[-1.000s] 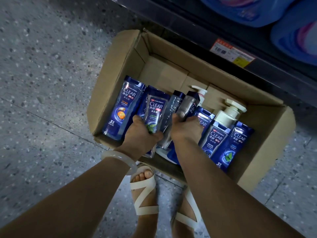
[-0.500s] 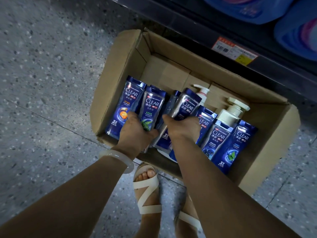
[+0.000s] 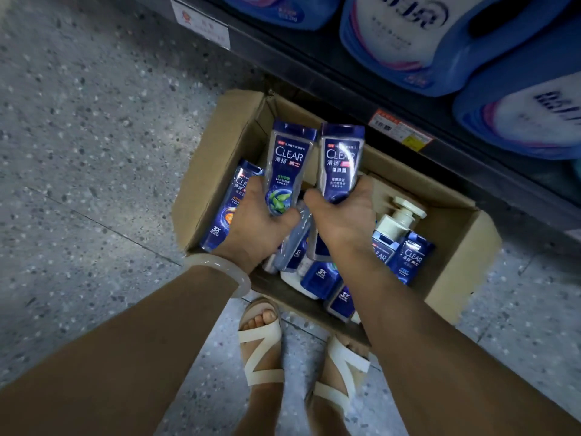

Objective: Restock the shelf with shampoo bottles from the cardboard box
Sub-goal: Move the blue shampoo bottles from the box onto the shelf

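Above the cardboard box (image 3: 452, 265), two blue, seemingly shrink-wrapped shampoo bottles (image 3: 287, 165).

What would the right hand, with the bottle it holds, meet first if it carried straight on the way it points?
Probably the shelf edge. The right hand aims its shampoo bottle up-frame, over the cardboard box's far wall. Depth is unclear, so it might pass above it.

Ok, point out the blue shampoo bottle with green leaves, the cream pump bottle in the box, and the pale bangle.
Blue shampoo bottle with green leaves (image 3: 284, 171): head view, front label, in left hand.
Cream pump bottle (image 3: 396, 220): head view, neck under the pump.
Pale bangle (image 3: 220, 269): head view, band on left wrist.
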Tool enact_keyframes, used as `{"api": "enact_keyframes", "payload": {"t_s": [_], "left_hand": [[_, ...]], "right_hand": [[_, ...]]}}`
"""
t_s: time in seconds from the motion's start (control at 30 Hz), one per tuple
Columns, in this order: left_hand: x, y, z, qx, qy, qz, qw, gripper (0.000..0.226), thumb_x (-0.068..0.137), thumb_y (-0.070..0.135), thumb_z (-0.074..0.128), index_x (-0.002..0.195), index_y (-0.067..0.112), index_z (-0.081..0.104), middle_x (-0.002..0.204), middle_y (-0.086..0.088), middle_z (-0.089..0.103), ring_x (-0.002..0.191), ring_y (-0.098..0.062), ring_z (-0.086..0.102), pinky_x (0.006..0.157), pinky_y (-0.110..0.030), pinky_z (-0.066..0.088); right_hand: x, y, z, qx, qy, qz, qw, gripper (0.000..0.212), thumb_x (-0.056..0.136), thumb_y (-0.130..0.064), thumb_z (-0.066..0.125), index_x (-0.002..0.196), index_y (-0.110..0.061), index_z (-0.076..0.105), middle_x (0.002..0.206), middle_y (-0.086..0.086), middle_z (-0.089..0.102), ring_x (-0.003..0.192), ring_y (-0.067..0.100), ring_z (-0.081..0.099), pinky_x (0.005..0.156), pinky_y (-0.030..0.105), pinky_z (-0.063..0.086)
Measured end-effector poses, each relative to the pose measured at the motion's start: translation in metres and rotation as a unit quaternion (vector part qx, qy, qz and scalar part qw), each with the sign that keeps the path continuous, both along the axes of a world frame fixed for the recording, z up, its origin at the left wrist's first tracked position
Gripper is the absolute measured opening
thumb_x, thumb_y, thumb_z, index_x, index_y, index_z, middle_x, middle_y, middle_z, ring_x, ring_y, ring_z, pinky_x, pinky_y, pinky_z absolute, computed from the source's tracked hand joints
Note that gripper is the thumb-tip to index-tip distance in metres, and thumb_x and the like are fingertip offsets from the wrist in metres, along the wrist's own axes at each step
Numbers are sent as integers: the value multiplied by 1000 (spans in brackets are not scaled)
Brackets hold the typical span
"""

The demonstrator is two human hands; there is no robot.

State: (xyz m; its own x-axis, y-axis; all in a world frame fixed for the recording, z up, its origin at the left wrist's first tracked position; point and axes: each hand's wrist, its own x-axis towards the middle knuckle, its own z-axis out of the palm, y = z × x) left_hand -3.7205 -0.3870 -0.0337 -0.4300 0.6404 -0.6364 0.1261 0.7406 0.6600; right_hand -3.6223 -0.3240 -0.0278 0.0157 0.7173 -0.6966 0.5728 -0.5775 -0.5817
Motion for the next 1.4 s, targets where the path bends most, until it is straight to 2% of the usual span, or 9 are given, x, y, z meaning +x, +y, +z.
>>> {"api": "enact_keyframes", "payload": {"t_s": [0.13, 0.33, 0.43, 0.5, 0.63, 0.83, 0.93, 1.07, 1.4], "left_hand": [[5, 18, 53, 32, 37, 31, 998, 50, 78, 10, 71, 119, 7, 43, 82, 20, 50, 69, 16, 52, 64, 0, 44], [17, 31, 165, 68, 71, 39, 994, 55, 75, 10, 74, 120, 6, 43, 88, 8, 55, 68, 4, 52, 57, 5, 37], [24, 38, 225, 100, 71, 32, 992, 49, 74, 8, 74, 110, 12, 42, 99, -2, 58, 86, -14, 59, 69, -16, 46], [30, 45, 267, 125, 85, 20, 988, 46, 73, 9, 74, 104, 15, 40, 96, -2, 58, 86, -17, 59, 72, -25, 48], [40, 62, 359, 184, 111, -14, 977, 47, 72, 16, 75, 106, 15, 42, 84, 11, 57, 71, -1, 56, 59, -5, 38], [74, 75, 492, 280, 152, -66, 946, 55, 72, 20, 76, 114, 9, 43, 104, -1, 60, 95, -19, 59, 78, -28, 44], [107, 77, 546, 320, 164, -95, 928, 55, 71, 21, 77, 113, 9, 43, 106, -5, 61, 97, -21, 59, 78, -29, 44], [170, 73, 609, 364, 151, -121, 911, 48, 72, 23, 76, 104, 12, 41, 101, -3, 59, 91, -23, 57, 69, -25, 36], [408, 42, 733, 458, 129, -193, 858, 54, 74, 24, 75, 112, 6, 41, 97, -1, 52, 83, -15, 45, 58, -19, 23]], "right_hand": [[2, 17, 57, 57, 14, 11, 998, 51, 72, -23, 74, 97, -21, 30, 100, -2, 61, 90, 20, 62, 80, 35, 51], [19, 24, 165, 100, 48, -63, 992, 54, 68, -14, 77, 99, -18, 33, 89, -6, 55, 80, 15, 58, 72, 27, 48], [31, 21, 223, 131, 68, -83, 985, 45, 71, -10, 73, 96, -17, 36, 76, -17, 49, 64, -2, 49, 55, 8, 38], [35, 19, 261, 154, 81, -103, 979, 43, 71, -9, 73, 95, -18, 38, 78, -15, 53, 66, -3, 51, 59, 12, 41], [44, 24, 350, 223, 103, -145, 959, 43, 71, -12, 75, 96, -17, 41, 79, -14, 57, 64, -8, 55, 60, 1, 38], [86, 27, 482, 340, 121, -175, 916, 46, 70, -12, 76, 100, -16, 40, 89, -9, 58, 74, -7, 56, 65, 5, 41], [121, 24, 537, 387, 120, -197, 893, 48, 69, -16, 78, 100, -15, 41, 100, 0, 62, 86, 12, 60, 76, 20, 44], [188, 13, 603, 431, 119, -232, 864, 47, 69, -12, 78, 97, -16, 41, 80, -16, 53, 64, -18, 53, 54, -3, 35], [423, -41, 725, 534, 72, -277, 796, 49, 72, -13, 76, 104, -17, 40, 80, -23, 44, 67, -15, 43, 58, -6, 34]]}}
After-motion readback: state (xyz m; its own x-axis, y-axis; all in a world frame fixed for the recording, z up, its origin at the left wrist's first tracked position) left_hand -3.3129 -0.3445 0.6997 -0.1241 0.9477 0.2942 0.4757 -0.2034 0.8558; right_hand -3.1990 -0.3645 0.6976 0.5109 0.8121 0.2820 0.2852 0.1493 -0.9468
